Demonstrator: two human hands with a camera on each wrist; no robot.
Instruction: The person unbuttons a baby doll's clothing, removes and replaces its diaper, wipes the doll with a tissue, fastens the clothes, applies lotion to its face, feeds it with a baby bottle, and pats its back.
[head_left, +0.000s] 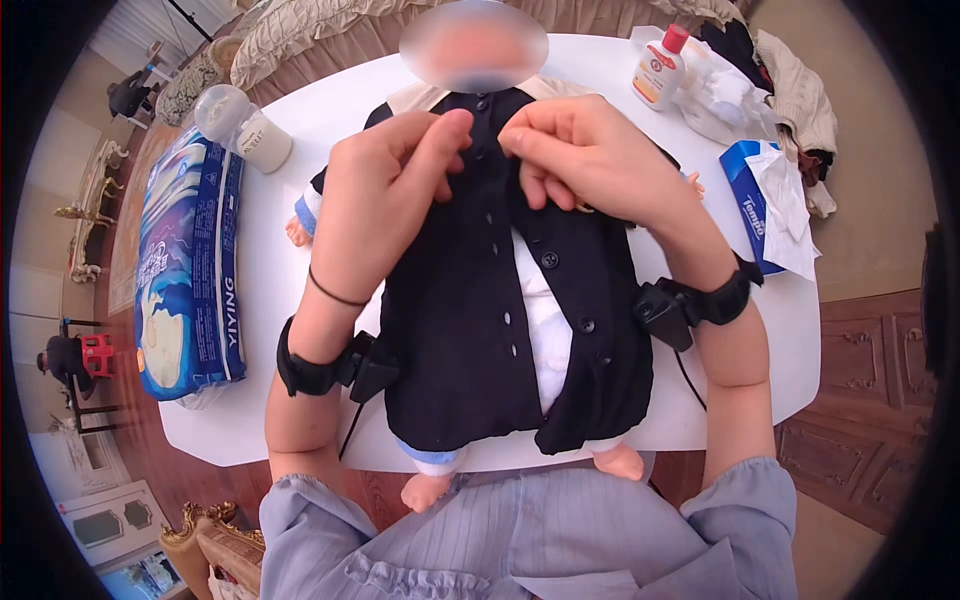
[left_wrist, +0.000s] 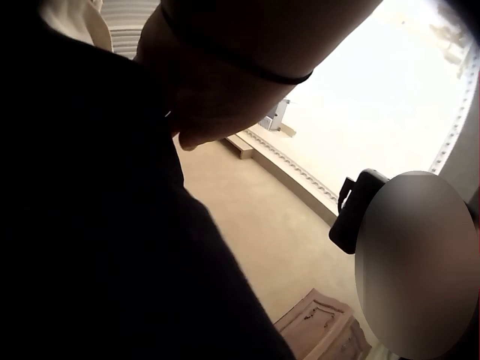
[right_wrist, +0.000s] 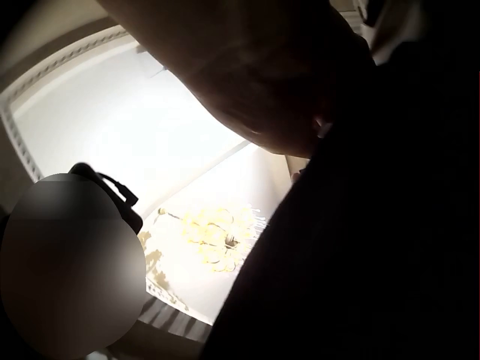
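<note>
A doll lies on its back on a white table, dressed in a black buttoned garment (head_left: 450, 330) with a pale collar. The front is fastened near the neck and gapes lower down, where white cloth (head_left: 548, 335) shows. My left hand (head_left: 385, 185) grips the garment at the upper chest, its fingers curled and its thumb toward the button row. Opposite it, my right hand (head_left: 595, 155) pinches the other front edge between thumb and forefinger. Dark buttons (head_left: 549, 260) run down that side, with buttonholes facing them. Both wrist views are mostly dark cloth, and the fingertips are hidden there.
A blue diaper pack (head_left: 190, 270) and a bottle with a clear domed top (head_left: 262, 145) stand at the left. On the right are a blue tissue box (head_left: 745, 205), a red-capped white bottle (head_left: 657, 75) and crumpled white plastic (head_left: 725, 95). The doll's feet (head_left: 618, 462) overhang the near edge.
</note>
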